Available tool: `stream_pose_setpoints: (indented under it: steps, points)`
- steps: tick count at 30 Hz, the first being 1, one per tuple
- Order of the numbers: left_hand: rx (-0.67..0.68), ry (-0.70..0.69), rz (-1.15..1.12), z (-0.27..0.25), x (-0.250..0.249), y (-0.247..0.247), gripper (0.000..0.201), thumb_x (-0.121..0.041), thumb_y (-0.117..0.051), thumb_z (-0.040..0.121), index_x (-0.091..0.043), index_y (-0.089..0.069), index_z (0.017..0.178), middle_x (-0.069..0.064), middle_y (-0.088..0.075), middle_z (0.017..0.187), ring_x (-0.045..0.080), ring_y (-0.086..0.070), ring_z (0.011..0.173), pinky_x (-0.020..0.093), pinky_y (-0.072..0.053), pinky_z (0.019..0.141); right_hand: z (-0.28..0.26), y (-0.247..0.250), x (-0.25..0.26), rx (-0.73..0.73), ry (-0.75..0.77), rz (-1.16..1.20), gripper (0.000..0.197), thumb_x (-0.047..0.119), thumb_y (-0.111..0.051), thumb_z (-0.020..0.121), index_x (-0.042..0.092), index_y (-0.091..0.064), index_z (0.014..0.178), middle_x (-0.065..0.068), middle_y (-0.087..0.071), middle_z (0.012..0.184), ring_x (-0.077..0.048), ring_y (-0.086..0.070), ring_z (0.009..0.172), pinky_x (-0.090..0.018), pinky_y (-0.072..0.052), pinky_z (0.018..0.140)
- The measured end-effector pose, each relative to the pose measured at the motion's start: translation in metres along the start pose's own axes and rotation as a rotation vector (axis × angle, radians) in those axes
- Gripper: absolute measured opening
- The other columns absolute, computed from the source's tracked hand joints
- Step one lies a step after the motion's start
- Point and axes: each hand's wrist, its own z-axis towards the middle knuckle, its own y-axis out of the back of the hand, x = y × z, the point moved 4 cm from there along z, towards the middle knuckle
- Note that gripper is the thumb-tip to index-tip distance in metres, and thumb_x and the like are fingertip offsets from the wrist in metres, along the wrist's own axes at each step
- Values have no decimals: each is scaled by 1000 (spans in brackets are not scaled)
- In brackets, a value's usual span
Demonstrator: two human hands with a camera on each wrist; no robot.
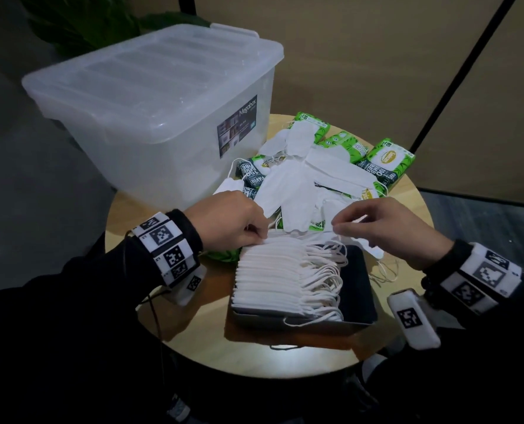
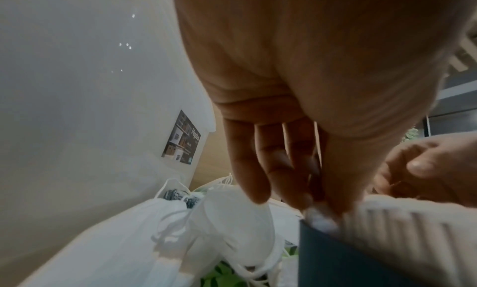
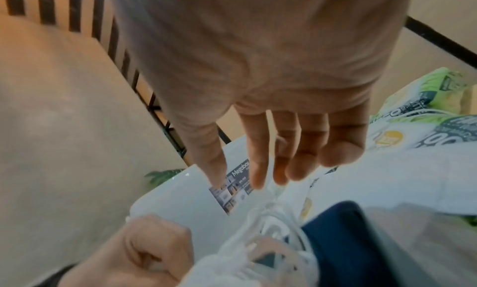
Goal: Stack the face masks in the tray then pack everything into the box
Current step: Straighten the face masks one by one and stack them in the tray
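A dark tray [image 1: 358, 286] at the table's front holds a row of several white face masks [image 1: 273, 270], ear loops trailing right. My left hand [image 1: 262, 237] pinches the mask at the far end of that row; the left wrist view shows its thumb and fingertips [image 2: 320, 216] at the tray wall [image 2: 335, 256]. My right hand [image 1: 340, 228] hovers over the tray's far right corner. Its fingers [image 3: 258, 181] hang relaxed and hold nothing. More loose masks [image 1: 288, 191] lie in a pile beyond the tray. The clear plastic box [image 1: 150, 102] stands at the back left with its lid on.
Several green wet-wipe packs [image 1: 389, 160] lie under and behind the loose masks. The round wooden table [image 1: 193, 316] is small, and the tray sits near its front edge. A stray ear loop [image 1: 282, 347] lies in front of the tray. A dark plant stands behind the box.
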Motion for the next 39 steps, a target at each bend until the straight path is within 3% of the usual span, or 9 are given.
stream_pose_setpoints:
  steps: [6,9,12,16,20,23,25,28,39]
  points:
    - [35,131,-18,-3,2,2,7,-33,-77,86,-33,-80,93,-12,-74,87,10,-63,82,36,-54,76,-28,-24,-6,196,-268,226,31,32,-70,95,2,-68,99,-15,-64,81,-32,-67,69,-39,-55,55]
    - [76,158,-34,-9,5,8,16,-35,-75,89,-38,-79,104,-11,-74,90,10,-65,84,32,-53,76,-41,-41,-13,65,-350,422,33,32,-73,93,13,-55,114,-18,-64,105,-36,-70,87,-48,-59,66]
    - [83,148,28,-18,4,11,35,-44,-66,96,-37,-68,130,-12,-72,110,13,-64,101,31,-50,86,-46,-50,-18,-151,-362,699,34,32,-77,88,18,-50,102,-11,-59,95,-26,-61,81,-44,-51,71]
    - [120,66,-5,-31,-20,4,98,-77,-63,82,-23,-35,157,-2,-44,154,19,-42,140,36,-36,115,-54,-76,-26,-81,-437,785,50,55,-70,86,20,-67,123,-5,-74,117,-30,-66,111,-48,-50,97]
    - [227,-33,45,-40,-49,-20,137,-76,-78,67,-6,-9,162,11,-26,165,25,-29,149,34,-26,122,-49,-91,-31,-134,-491,902,48,51,-54,100,10,-65,122,-4,-73,78,-18,-69,58,-28,-50,54]
    - [130,-48,89,-37,-48,-24,127,-75,-78,68,-11,-19,160,7,-35,158,24,-38,142,37,-36,115,-39,-95,-18,-43,-538,1012,51,48,-45,104,1,-66,111,-12,-74,72,-23,-72,56,-27,-54,49]
    - [61,-63,112,-33,-47,-22,114,-71,-79,69,-15,-31,156,3,-41,151,23,-44,135,38,-42,109,-29,-100,-11,5,-552,1062,59,48,-40,106,-2,-65,124,-23,-76,108,-34,-77,92,-39,-63,74]
    - [69,-10,98,-29,-40,-25,122,-77,-78,65,-15,-26,158,5,-38,152,25,-43,135,40,-40,111,-16,-110,-14,26,-553,1061,62,52,-38,107,5,-57,143,-23,-66,134,-39,-62,126,-49,-46,107]
    - [74,68,123,-21,-42,-46,136,-94,-53,70,-15,7,164,4,3,173,20,8,159,48,5,128,-3,-107,-18,135,-504,1041,56,53,-36,107,12,-62,136,-15,-69,132,-32,-65,123,-43,-51,98]
